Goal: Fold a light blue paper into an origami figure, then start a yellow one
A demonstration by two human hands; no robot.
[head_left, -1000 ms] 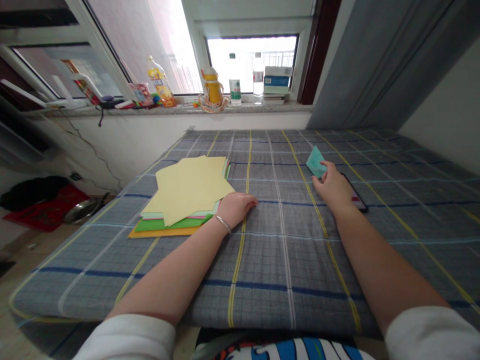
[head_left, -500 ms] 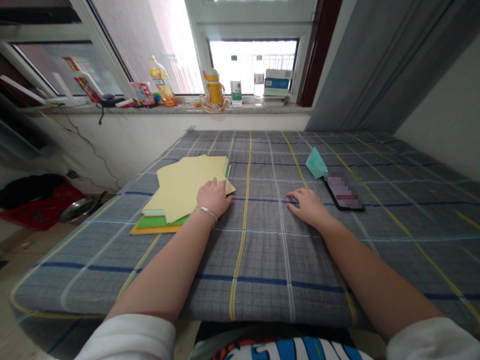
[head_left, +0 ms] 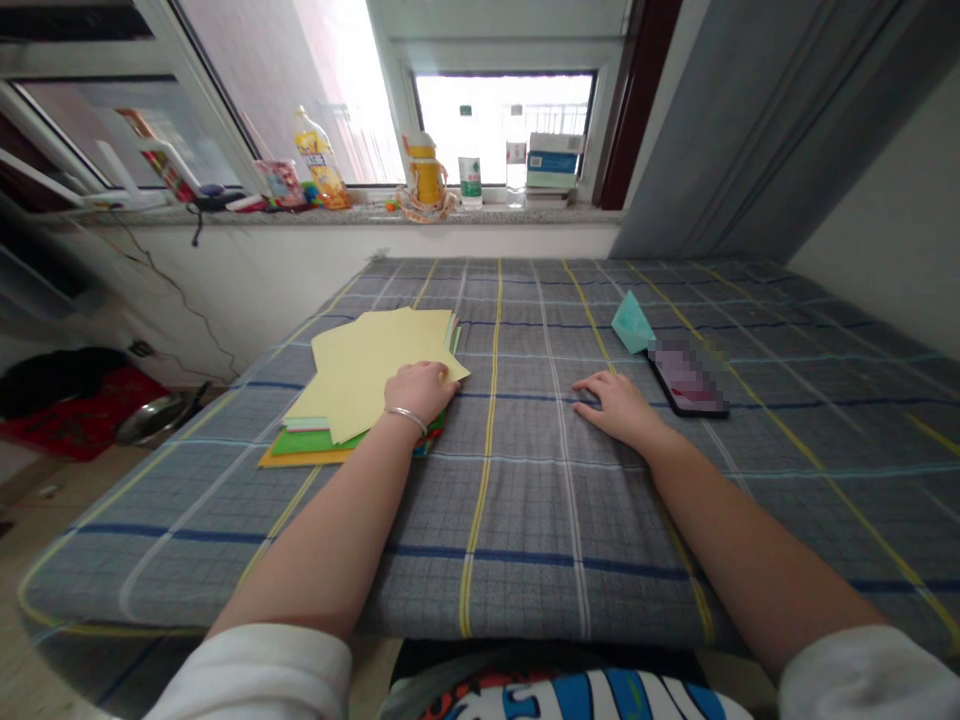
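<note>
Checked cloth [head_left: 525, 500]: yellow paper stack [head_left: 360, 370], long axis toward window [head_left: 502, 130], under flat left hand [head_left: 418, 390]; right hand [head_left: 619, 410] open.

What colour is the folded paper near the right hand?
The folded paper is pale mint green, and it shows best in the head view.

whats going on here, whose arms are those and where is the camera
There's no machine here. These are a person's own two bare arms, seen from a camera worn on their head, looking forward and down. The left hand rests on a stack of coloured paper. The right hand lies flat on a checked cloth, near a folded teal paper and a phone. Neither hand seems to be holding anything.
</note>
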